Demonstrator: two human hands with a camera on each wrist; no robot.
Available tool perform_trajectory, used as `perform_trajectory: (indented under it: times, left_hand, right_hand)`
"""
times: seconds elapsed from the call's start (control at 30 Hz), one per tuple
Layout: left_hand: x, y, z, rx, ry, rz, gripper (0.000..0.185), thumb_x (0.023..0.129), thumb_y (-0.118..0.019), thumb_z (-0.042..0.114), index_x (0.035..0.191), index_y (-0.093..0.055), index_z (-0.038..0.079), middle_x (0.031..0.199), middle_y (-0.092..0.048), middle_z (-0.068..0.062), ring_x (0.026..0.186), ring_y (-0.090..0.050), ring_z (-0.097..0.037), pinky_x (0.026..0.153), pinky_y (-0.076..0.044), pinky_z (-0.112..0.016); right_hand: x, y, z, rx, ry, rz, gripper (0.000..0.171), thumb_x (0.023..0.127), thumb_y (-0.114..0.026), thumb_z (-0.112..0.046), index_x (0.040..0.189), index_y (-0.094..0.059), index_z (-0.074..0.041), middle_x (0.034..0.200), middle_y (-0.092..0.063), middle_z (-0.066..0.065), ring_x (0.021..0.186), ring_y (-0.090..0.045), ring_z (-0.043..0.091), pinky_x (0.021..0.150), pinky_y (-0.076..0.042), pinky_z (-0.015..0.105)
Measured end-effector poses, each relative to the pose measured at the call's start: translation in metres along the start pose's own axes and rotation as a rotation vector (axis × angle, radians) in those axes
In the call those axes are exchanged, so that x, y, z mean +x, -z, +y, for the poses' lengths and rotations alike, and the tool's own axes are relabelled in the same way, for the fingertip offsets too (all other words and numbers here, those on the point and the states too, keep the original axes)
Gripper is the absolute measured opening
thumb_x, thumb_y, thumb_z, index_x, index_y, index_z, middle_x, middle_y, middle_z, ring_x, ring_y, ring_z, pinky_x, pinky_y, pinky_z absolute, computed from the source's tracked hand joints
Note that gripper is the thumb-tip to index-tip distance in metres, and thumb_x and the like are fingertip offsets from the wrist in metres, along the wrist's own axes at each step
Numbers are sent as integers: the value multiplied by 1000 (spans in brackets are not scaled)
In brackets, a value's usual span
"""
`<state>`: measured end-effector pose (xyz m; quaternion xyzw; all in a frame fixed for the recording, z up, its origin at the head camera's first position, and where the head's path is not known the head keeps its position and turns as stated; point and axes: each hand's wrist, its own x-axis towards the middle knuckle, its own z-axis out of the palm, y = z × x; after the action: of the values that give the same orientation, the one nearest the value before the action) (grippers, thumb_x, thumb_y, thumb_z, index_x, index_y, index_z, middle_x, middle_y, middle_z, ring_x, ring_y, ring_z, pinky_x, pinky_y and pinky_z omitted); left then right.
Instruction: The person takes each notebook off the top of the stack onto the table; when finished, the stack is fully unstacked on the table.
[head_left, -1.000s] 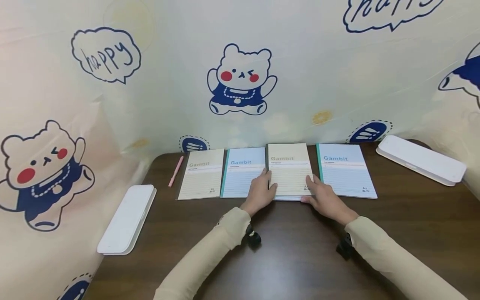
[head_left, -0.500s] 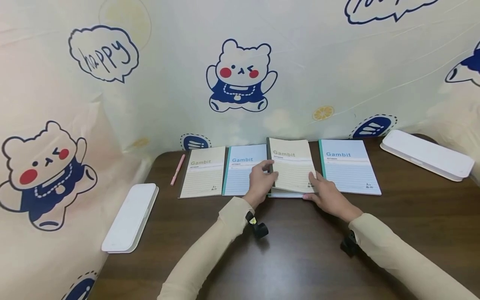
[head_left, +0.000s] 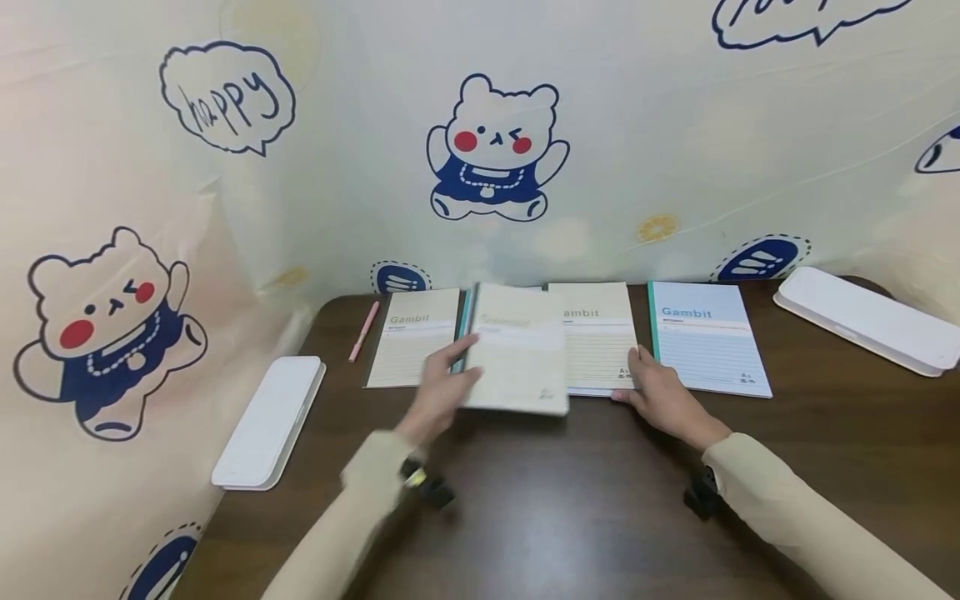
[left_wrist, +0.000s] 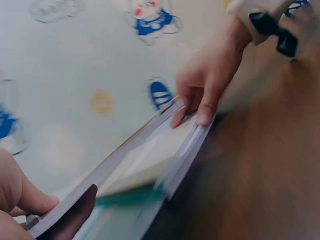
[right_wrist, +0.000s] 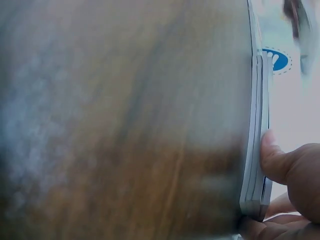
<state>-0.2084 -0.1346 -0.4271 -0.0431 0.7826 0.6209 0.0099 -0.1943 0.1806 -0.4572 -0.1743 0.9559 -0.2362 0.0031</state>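
Observation:
In the head view my left hand (head_left: 438, 392) grips a cream notebook (head_left: 517, 358) by its dark spine, thumb on the cover. This notebook is raised and blurred, covering most of a blue notebook with a green spine (head_left: 462, 333). My right hand (head_left: 663, 396) holds the lower right corner of a notebook stack (head_left: 600, 350) with a cream one on top. Its thumb (right_wrist: 272, 160) lies against the stacked edges in the right wrist view. From the left wrist, the held notebook shows edge-on, tilted over the stack.
A cream notebook (head_left: 408, 358) lies at the left of the row, a blue notebook (head_left: 705, 342) at the right. Beside the row is a slim pink pen (head_left: 364, 332). White cases (head_left: 270, 421) lie at both table sides. A printed cloth (head_left: 360, 167) hangs behind.
My left hand has lifted the cream notebook off the stack and carried it left, uncovering another cream notebook. The right hand stays at the stack's lower right corner.

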Motion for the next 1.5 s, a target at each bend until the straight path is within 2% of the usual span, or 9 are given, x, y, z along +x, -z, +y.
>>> perform_trajectory:
  times: [0.17,0.37,0.63,0.8,0.97,1.1,1.2,1.4,1.5]
  left_hand:
    - [-64,74,-21,13,96,58,57,86,-59,-10,139,-52,9,142,-50,-18,106,-60,-20,74,-56,-25]
    - [-121,121,-37,49,251,60,61,91,-53,-7,147,-40,14,151,-35,-18,124,-50,-27,79,-55,-22]
    - [-122,135,-63,309,145,19,59,89,-55,-6,145,-42,8,154,-32,-22,145,-23,-41,116,-24,-56]
    - [-120,135,-79,659,-16,70,52,86,-61,-5,137,-51,-1,136,-39,-32,125,-32,-51,98,-30,-69]
    - [-116,130,-73,745,-158,123,49,80,-65,-5,128,-57,-7,128,-38,-37,117,-30,-53,87,-30,-67]
    - [-93,116,-47,701,-342,139,44,80,-70,-3,123,-60,-6,128,-44,-37,119,-38,-53,91,-34,-63]
    - [-65,82,-21,632,-422,52,41,85,-70,4,125,-60,-3,130,-52,-30,120,-49,-45,93,-45,-57]
    - [-4,-15,18,621,-346,-295,54,99,-54,27,144,-41,-1,148,-44,-19,138,-42,-32,109,-41,-44]
    - [20,-56,21,666,-314,-382,56,100,-50,30,146,-38,0,148,-46,-17,137,-44,-29,112,-38,-41]
  right_hand:
    - [-8,10,6,-4,-31,7,74,93,-64,-17,138,-25,25,143,-22,48,131,-33,57,99,-41,61]
    - [-14,18,12,-30,-32,19,73,92,-65,-16,136,-26,27,140,-24,51,127,-35,60,95,-43,62]
    - [-11,17,14,-17,-41,12,73,92,-65,-16,137,-26,27,140,-24,50,129,-33,60,97,-41,63]
    - [-9,12,12,-5,-42,-2,74,92,-65,-17,138,-26,26,142,-23,49,130,-33,59,99,-40,63]
    - [-7,11,10,-6,-46,0,73,92,-65,-17,138,-26,25,142,-24,48,130,-32,59,99,-40,63]
    - [-5,9,7,4,-40,-8,74,93,-65,-17,138,-25,25,143,-23,48,132,-31,58,100,-39,63]
    - [-4,7,4,7,-42,-6,74,92,-65,-17,138,-25,26,143,-23,48,131,-32,58,100,-39,62]
    - [1,-1,-2,11,-24,2,73,92,-65,-17,138,-27,25,143,-26,46,132,-33,56,101,-40,61]
    - [3,-3,-4,13,-30,6,73,92,-65,-17,139,-27,24,144,-26,46,133,-33,55,101,-40,60]
